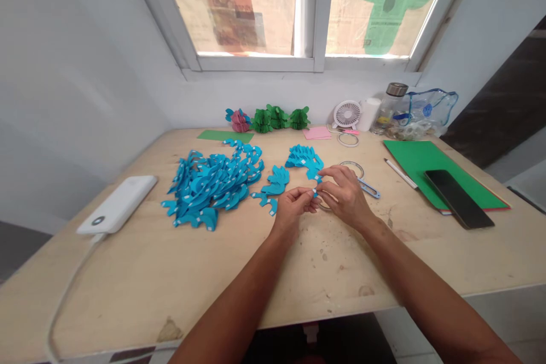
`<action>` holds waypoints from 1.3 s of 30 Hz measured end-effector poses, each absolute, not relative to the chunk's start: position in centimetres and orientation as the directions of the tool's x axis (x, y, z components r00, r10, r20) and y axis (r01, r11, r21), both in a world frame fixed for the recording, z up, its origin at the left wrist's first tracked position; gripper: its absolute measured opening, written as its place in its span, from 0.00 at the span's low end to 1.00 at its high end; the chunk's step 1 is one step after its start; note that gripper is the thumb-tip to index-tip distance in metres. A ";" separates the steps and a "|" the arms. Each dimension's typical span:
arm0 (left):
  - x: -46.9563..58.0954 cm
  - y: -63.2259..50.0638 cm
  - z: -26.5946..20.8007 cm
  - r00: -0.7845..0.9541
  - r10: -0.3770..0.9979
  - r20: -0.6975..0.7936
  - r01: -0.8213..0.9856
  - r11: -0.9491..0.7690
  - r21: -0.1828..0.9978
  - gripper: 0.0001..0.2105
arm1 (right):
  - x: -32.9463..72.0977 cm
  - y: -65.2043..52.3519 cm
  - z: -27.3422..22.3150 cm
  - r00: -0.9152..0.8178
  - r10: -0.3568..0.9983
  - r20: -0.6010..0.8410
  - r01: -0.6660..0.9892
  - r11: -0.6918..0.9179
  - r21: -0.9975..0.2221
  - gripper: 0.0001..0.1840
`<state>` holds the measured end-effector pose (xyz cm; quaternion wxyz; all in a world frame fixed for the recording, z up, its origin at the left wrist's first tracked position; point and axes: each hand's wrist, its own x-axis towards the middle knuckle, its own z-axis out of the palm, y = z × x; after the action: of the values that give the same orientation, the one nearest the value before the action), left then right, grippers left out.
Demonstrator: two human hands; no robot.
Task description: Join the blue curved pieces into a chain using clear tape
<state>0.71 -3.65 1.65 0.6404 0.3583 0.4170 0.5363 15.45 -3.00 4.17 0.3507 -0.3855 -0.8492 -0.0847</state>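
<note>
Both hands meet near the middle of the table over a small blue paper cutout (314,193) with a white patch on it. My left hand (295,205) pinches this cutout from the left. The fingers of my right hand (344,192) close on its other side, and they partly hide it. Just beyond my fingers lies a fanned group of blue cutouts (303,158), its near end by my right fingertips. A smaller cluster of blue cutouts (276,179) sits left of it. Farther left spreads a large heap of blue cutouts (213,185), many bearing white patches.
A blue-handled cutter (368,188) and tape rings (352,168) lie beside my right hand. A phone (458,198) rests on green sheets (426,162), near a white pen (400,173). A white power bank (117,205) is left. Folded paper figures (277,118), a fan (347,114) and a bottle (389,107) line the back.
</note>
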 end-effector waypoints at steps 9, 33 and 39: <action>0.7 -3.6 1.6 0.079 0.985 -0.153 -0.376 0.172 0.911 0.11 | 15.4 -3.0 4.3 -0.467 0.595 0.654 0.702 0.700 -0.134 0.06; 0.8 -3.7 1.4 0.120 0.989 -0.089 -0.372 0.128 0.919 0.11 | 14.8 -3.1 3.9 -0.396 0.629 0.669 0.691 0.684 -0.234 0.05; 0.9 -3.7 1.4 0.041 0.994 -0.105 -0.376 0.113 0.920 0.10 | 14.6 -3.0 3.4 -0.303 0.667 0.680 0.655 0.664 -0.360 0.03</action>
<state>0.86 -3.66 1.44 0.6191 0.3707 0.4163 0.5532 14.58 -3.05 3.43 0.4249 -0.4095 -0.8073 0.0073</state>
